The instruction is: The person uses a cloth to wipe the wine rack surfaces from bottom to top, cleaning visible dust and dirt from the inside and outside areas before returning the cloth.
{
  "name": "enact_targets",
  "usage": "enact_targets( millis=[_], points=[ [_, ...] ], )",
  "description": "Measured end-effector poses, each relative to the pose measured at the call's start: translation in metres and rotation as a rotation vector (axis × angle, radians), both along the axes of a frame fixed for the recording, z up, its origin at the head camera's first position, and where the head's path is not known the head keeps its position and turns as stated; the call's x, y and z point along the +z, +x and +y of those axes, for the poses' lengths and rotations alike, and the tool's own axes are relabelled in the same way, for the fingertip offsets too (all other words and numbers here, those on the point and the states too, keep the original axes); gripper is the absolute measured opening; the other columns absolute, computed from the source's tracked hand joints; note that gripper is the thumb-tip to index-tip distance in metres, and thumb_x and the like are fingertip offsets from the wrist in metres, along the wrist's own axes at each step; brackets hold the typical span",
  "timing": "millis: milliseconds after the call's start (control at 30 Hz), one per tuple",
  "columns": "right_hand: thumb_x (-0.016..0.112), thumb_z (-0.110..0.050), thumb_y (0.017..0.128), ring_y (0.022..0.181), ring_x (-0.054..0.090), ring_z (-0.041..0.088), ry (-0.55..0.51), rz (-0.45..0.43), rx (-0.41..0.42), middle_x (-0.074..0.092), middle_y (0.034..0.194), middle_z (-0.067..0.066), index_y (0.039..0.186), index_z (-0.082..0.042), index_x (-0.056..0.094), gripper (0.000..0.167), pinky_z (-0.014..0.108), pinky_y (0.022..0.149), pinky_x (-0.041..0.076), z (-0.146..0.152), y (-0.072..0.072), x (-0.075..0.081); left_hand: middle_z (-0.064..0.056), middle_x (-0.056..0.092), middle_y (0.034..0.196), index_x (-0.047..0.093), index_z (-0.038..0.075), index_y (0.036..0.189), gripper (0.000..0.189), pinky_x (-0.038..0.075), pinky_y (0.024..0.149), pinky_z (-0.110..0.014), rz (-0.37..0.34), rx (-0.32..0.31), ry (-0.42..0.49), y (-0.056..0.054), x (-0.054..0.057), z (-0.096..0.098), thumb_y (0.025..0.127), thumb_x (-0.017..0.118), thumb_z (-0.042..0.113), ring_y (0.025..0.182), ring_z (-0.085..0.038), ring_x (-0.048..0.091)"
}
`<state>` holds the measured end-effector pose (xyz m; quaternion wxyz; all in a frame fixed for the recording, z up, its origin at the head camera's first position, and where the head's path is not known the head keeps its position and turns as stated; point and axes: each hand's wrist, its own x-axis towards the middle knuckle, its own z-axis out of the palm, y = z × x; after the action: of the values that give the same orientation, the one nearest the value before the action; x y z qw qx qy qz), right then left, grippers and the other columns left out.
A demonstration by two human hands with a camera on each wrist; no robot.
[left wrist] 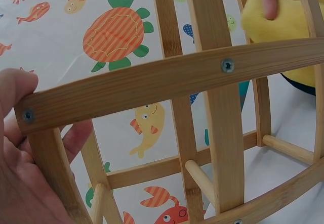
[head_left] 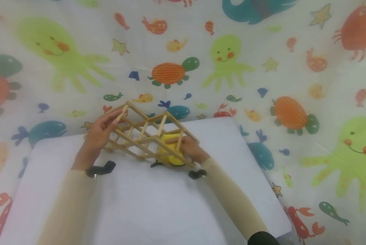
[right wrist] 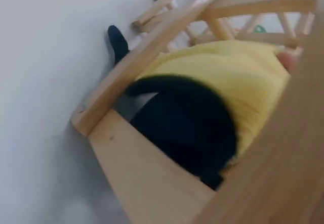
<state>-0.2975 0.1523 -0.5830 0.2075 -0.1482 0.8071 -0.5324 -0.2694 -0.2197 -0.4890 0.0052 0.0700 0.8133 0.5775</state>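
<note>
A wooden lattice rack (head_left: 143, 137) of slats and round rods stands tilted near the back of the table. My left hand (head_left: 95, 137) grips its upper left end, the thumb and fingers around the end bar. Inside the rack's right end sits a yellow plush thing (head_left: 167, 153) with a dark underside (right wrist: 187, 128); its exact kind is hidden by the slats. My right hand (head_left: 192, 149) reaches in at that end, one straight finger (left wrist: 269, 4) resting on the yellow plush. In the right wrist view a slat hides most of this hand.
The rack stands on a white table (head_left: 146, 204). Behind it hangs a cloth (head_left: 247, 92) printed with sea animals. A small dark piece (head_left: 156, 164) pokes out under the rack, beside the yellow plush. Dark straps (head_left: 100, 169) circle both wrists.
</note>
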Motion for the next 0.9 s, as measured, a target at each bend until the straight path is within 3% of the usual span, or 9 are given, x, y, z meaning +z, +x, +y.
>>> enact_targets(
  millis=[100, 200, 333, 467, 600, 767, 900],
  points=[
    [0.061, -0.017, 0.103, 0.122, 0.063, 0.021, -0.027, 0.004, -0.067, 0.069, 0.14, -0.005, 0.128, -0.034, 0.078, 0.035, 0.041, 0.103, 0.052, -0.001, 0.001, 0.002, 0.008, 0.029, 0.176, 0.044, 0.035, 0.162, 0.049, 0.028, 0.129, -0.063, -0.001, 0.003, -0.007, 0.001, 0.002, 0.001, 0.114, 0.049, 0.037, 0.157, -0.032, 0.038],
    [0.06, -0.011, 0.099, 0.126, 0.063, 0.022, -0.058, -0.033, -0.041, 0.069, 0.142, -0.004, 0.13, -0.03, 0.077, 0.04, 0.043, 0.105, 0.053, -0.002, 0.002, 0.005, 0.01, 0.029, 0.176, 0.044, 0.035, 0.162, 0.049, 0.029, 0.129, -0.061, 0.0, 0.001, -0.006, 0.001, 0.003, 0.001, 0.113, 0.049, 0.037, 0.159, -0.028, 0.035],
    [0.062, -0.011, 0.094, 0.113, 0.066, 0.022, -0.02, -0.06, 0.058, 0.075, 0.124, -0.001, 0.126, -0.023, 0.079, 0.038, 0.042, 0.098, 0.055, -0.002, 0.004, 0.007, 0.01, 0.031, 0.175, 0.045, 0.034, 0.162, 0.049, 0.028, 0.13, -0.06, 0.007, -0.002, 0.006, 0.002, 0.004, 0.0, 0.113, 0.05, 0.037, 0.162, -0.025, 0.031],
    [0.064, -0.013, 0.093, 0.099, 0.066, 0.024, 0.041, -0.026, 0.12, 0.075, 0.106, 0.005, 0.118, -0.016, 0.081, 0.031, 0.04, 0.09, 0.057, 0.002, 0.005, 0.006, 0.01, 0.034, 0.174, 0.046, 0.034, 0.161, 0.049, 0.026, 0.131, -0.06, 0.0, -0.003, 0.013, 0.001, 0.002, 0.001, 0.113, 0.052, 0.038, 0.161, -0.026, 0.032],
    [0.064, -0.014, 0.098, 0.092, 0.065, 0.019, 0.074, 0.057, 0.002, 0.077, 0.101, 0.001, 0.111, -0.017, 0.084, 0.023, 0.031, 0.083, 0.055, 0.006, 0.005, 0.006, 0.007, 0.034, 0.174, 0.046, 0.033, 0.161, 0.049, 0.027, 0.129, -0.062, 0.008, -0.005, -0.002, -0.001, 0.0, 0.004, 0.113, 0.051, 0.039, 0.157, -0.029, 0.037],
    [0.067, -0.015, 0.104, 0.086, 0.062, 0.017, 0.124, 0.26, -0.106, 0.081, 0.112, 0.003, 0.112, -0.016, 0.084, 0.019, 0.027, 0.072, 0.052, 0.01, 0.008, 0.01, 0.002, 0.033, 0.175, 0.045, 0.031, 0.162, 0.05, 0.028, 0.128, -0.065, -0.002, -0.009, 0.011, -0.001, 0.002, 0.004, 0.113, 0.051, 0.039, 0.157, -0.033, 0.038],
    [0.064, -0.014, 0.107, 0.092, 0.063, 0.015, 0.237, 0.377, -0.115, 0.08, 0.122, 0.0, 0.119, -0.022, 0.082, 0.024, 0.027, 0.082, 0.052, 0.011, 0.01, 0.011, 0.002, 0.03, 0.176, 0.044, 0.031, 0.163, 0.05, 0.026, 0.129, -0.066, -0.009, -0.014, 0.022, 0.0, 0.004, 0.001, 0.113, 0.05, 0.038, 0.162, -0.034, 0.03]
  ],
)
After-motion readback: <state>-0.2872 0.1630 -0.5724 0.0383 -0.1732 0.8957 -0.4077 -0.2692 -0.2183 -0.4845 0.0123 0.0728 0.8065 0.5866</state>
